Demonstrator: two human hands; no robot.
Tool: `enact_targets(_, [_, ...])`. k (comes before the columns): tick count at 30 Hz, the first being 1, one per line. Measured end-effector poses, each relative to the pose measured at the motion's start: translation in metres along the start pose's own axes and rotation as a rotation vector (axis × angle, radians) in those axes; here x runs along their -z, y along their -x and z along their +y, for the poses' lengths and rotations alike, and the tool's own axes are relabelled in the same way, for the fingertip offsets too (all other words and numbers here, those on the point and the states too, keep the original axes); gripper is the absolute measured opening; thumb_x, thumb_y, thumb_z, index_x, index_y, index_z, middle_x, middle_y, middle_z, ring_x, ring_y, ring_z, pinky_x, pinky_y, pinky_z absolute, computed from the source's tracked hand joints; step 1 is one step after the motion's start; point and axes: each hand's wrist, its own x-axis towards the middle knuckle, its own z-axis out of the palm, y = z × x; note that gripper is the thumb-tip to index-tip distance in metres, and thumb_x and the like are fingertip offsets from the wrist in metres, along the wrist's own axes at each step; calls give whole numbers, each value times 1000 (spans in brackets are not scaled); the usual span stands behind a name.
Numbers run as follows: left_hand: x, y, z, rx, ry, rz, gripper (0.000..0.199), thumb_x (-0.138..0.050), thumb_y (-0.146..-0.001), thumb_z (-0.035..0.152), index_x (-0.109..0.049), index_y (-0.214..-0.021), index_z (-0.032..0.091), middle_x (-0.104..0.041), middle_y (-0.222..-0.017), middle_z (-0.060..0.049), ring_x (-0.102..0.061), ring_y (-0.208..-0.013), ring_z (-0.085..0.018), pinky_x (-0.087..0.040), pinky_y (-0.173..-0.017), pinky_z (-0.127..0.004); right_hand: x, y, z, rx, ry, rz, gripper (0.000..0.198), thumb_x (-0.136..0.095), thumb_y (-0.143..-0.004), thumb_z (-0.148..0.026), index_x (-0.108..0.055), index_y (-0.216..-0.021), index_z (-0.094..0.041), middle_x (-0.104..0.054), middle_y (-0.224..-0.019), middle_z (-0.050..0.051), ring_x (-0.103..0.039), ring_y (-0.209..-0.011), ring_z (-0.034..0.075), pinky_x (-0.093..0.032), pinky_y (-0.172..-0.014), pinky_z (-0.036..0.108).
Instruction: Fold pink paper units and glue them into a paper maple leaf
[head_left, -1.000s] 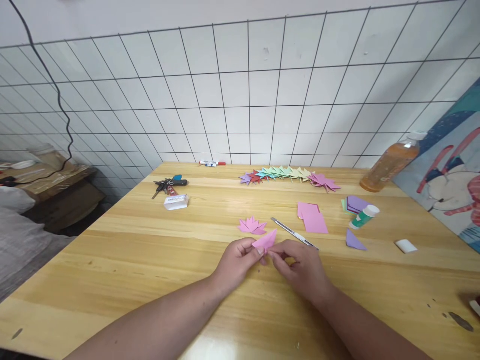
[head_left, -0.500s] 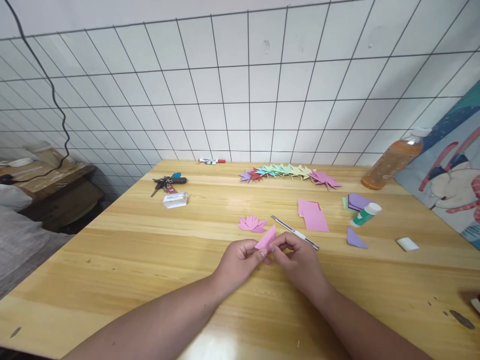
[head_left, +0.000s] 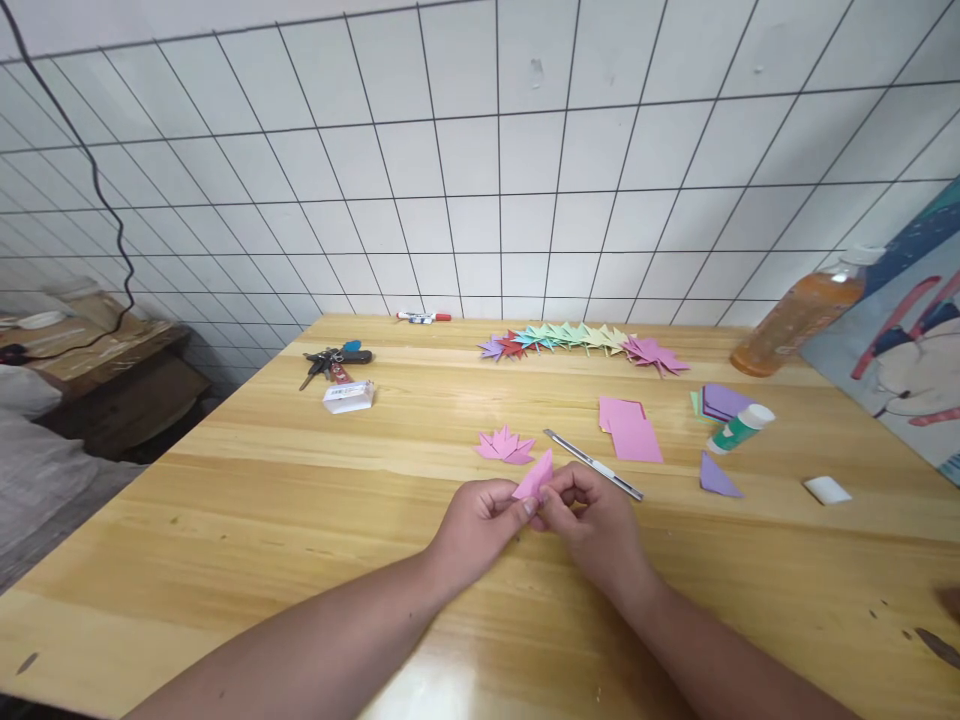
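A small folded piece of pink paper [head_left: 535, 476] is pinched between both hands above the middle of the table. My left hand [head_left: 486, 515] grips its lower left part with thumb and fingers. My right hand [head_left: 592, 510] pinches its lower right edge, its other fingers curled. Just beyond the hands lies a pink pointed paper fan [head_left: 505, 446] of folded pieces. A utility knife [head_left: 592, 464] rests slantwise beside my right hand. Behind the knife are pink paper sheets [head_left: 636, 434], partly overlapping.
A row of colored folded-paper fans [head_left: 574, 338] lies near the tiled wall. At right are a glue stick [head_left: 739, 430], purple papers [head_left: 724, 402], a purple folded piece [head_left: 718, 476], an eraser [head_left: 827, 490] and a bottle [head_left: 799, 318]. Keys [head_left: 330, 362], a small box [head_left: 349, 397] and markers [head_left: 423, 318] stand left.
The camera view has shifted slightly, so the items at right appear a little farther right. Both hands keep their pinch on the pink paper, with hardly any movement.
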Motion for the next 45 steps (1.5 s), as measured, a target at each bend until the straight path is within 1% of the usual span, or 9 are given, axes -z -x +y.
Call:
enact_targets(11, [-6,-3,0,13,-24,55,24,-59,-77,35,-64,-69,14,-70,-70,-5,-66,-67,-18,-49,-61,-26,-3,-1,5,-33,-49,43,25,-56,-77,-41,-51,-66,-20,-62,-62,2,-54,-52,14,-43,-47,25])
enact_targets(17, [-8,-4,1,-15,9,51,26,-56,-79,36,-65,-68,14,-70,-69,-4,-65,-67,-18,-49,-64,-26,-4,-2,4,-67,-84,63,29,-55,-76,-48,-53,-68,-20,-61,-58,2,-53,-49,14,-41,-45,25])
enact_targets(22, [-7,-4,0,-18,-19,67,26,-56,-79,35,-64,-68,14,-69,-67,-4,-65,-65,-17,-48,-62,-25,-4,-1,3,-74,-103,44,28,-56,-77,-46,-52,-67,-19,-59,-56,1,-54,-50,13,-43,-47,24])
enact_targets(25, [-5,-4,-1,-20,-9,107,26,-57,-79,36,-64,-67,13,-68,-67,-4,-63,-64,-17,-48,-62,-25,-2,-1,-1,-83,-164,10,26,-58,-75,-43,-54,-84,-19,-62,-69,1,-59,-56,14,-46,-48,24])
enact_targets(27, [-3,-4,-2,-27,12,126,26,-57,-79,36,-63,-68,13,-67,-67,-4,-62,-65,-16,-47,-62,-24,-1,-2,-3,-124,-228,3,44,-63,-71,-43,-48,-108,-23,-62,-89,3,-61,-61,14,-48,-46,24])
enact_targets(29, [-2,-4,-3,-37,27,125,26,-58,-79,36,-63,-69,13,-66,-67,-3,-61,-65,-15,-47,-61,-24,0,-3,-4,-197,-257,-50,54,-65,-68,-44,-46,-114,-24,-60,-96,4,-61,-62,14,-49,-43,23])
enact_targets(33, [-1,-3,-3,-50,24,102,25,-57,-79,35,-64,-69,13,-67,-68,-3,-62,-66,-15,-47,-64,-24,2,-5,-4,-282,-258,-152,31,-65,-67,-45,-61,-82,-18,-62,-68,1,-54,-54,11,-48,-47,23])
enact_targets(41, [-3,-4,-2,-61,-2,84,22,-57,-80,30,-65,-69,13,-69,-69,-4,-63,-67,-16,-47,-65,-24,6,-5,-4,-291,-434,-152,25,-68,-69,-40,-64,-69,-15,-61,-61,0,-47,-52,7,-40,-52,19])
enact_targets(45, [-4,-5,-2,-44,-6,110,20,-58,-79,30,-65,-71,13,-68,-68,-4,-63,-66,-16,-48,-63,-24,6,-6,-5,-282,-463,-171,25,-68,-70,-39,-65,-71,-14,-59,-60,0,-44,-52,7,-37,-52,19])
